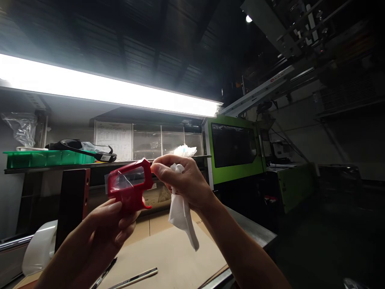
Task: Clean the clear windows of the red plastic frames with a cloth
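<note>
The left hand (105, 228) is raised above the bench (168, 249), its fingers clasped around the lower stem of a red plastic frame (130, 185) with a clear window. The right hand (180, 180) pinches the frame's upper right corner while clutching a white cloth (182, 218) that hangs down below the palm. On the bench's near edge lie a pen (104, 275) and a metal rod (135, 278). Farther back, a green tray (45, 158) sits on a shelf, and a green machine (234, 148) stands beyond the bench's far right corner.

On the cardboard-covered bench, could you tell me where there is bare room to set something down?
Bare cardboard lies below the white cloth, right of the pen. The left is crowded: white roll, dark block.
</note>
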Demonstrator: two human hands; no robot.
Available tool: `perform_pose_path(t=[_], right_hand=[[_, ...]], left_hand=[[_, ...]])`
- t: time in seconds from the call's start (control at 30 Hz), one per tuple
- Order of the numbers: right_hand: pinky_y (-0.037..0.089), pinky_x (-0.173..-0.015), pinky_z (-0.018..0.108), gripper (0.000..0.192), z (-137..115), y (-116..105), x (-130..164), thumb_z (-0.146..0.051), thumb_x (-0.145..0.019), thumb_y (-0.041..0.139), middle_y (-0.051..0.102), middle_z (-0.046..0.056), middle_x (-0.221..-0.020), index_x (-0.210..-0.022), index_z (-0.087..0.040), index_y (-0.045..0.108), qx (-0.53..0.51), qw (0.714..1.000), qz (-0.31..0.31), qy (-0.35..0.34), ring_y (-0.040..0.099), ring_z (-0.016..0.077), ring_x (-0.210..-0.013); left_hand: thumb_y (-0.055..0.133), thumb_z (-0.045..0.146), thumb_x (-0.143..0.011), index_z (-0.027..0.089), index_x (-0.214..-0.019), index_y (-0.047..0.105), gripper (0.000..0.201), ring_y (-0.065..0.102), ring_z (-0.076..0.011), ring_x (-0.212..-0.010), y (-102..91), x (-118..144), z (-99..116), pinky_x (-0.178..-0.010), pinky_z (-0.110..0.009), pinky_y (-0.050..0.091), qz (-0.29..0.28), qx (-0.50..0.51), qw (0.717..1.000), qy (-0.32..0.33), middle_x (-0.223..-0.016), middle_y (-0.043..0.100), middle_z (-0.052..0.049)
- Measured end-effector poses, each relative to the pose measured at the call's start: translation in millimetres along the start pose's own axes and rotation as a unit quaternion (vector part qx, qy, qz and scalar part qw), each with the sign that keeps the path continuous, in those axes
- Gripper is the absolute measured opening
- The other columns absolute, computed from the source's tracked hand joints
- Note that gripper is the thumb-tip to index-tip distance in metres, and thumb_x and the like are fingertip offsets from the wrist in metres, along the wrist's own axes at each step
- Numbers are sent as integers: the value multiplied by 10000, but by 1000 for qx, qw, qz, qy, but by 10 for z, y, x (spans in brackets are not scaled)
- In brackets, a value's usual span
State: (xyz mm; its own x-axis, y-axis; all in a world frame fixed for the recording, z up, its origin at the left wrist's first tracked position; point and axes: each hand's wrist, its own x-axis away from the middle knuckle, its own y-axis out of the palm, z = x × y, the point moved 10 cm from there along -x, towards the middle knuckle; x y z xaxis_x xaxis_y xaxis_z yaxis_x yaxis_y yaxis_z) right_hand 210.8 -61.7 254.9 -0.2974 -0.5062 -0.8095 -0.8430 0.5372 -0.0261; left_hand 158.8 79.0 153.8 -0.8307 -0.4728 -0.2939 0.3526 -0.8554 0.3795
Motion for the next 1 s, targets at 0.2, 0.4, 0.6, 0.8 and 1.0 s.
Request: perform_pose_path(t=[0.2, 0.4, 0.6, 0.8, 1.0], right_hand=[[198, -359, 186, 260, 10, 67, 38, -417, -755, 651, 417, -83, -488, -712, -161, 637, -23, 999, -36, 25, 316, 26, -395], [233, -375, 194, 282, 12, 100, 49, -389, -751, 660, 429, -77, -497, -612, -166, 556, -22, 998, -56, 31, 339, 32, -409], [195, -351, 178, 211, 103, 84, 37, -321, -750, 656, 427, -82, -482, -645, -158, 573, -65, 996, -53, 39, 325, 22, -388], [155, -323, 167, 253, 332, 198, -28, -306, -725, 661, 390, -97, -440, -586, -161, 507, -198, 976, -75, 53, 281, 7, -348], [142, -306, 151, 293, 382, 320, -185, -234, -605, 707, 389, -109, -394, -504, -168, 440, -290, 954, -55, 51, 255, -10, -303]], left_hand=[[817, 247, -502, 177, -764, 710, 291, 444, -133, -517, -54, -47, 4, -413, -248, 490, -23, -20, 999, 30, -604, 562, -27], [828, 299, -492, 225, -687, 712, 239, 400, -122, -473, 47, -14, -8, -384, -208, 449, -37, -15, 999, 21, -527, 514, 3], [800, 324, -542, 230, -727, 721, 222, 394, -130, -469, 54, -23, 17, -391, -216, 443, -45, -31, 998, 31, -518, 505, 6], [734, 337, -637, 232, -752, 698, 160, 434, -103, -517, 180, 13, 270, -455, -169, 436, -53, -68, 991, 104, -581, 536, 22], [732, 334, -670, 209, -734, 681, 149, 524, -118, -543, 351, 46, 628, -482, -183, 491, -77, -117, 974, 178, -601, 616, 4]])
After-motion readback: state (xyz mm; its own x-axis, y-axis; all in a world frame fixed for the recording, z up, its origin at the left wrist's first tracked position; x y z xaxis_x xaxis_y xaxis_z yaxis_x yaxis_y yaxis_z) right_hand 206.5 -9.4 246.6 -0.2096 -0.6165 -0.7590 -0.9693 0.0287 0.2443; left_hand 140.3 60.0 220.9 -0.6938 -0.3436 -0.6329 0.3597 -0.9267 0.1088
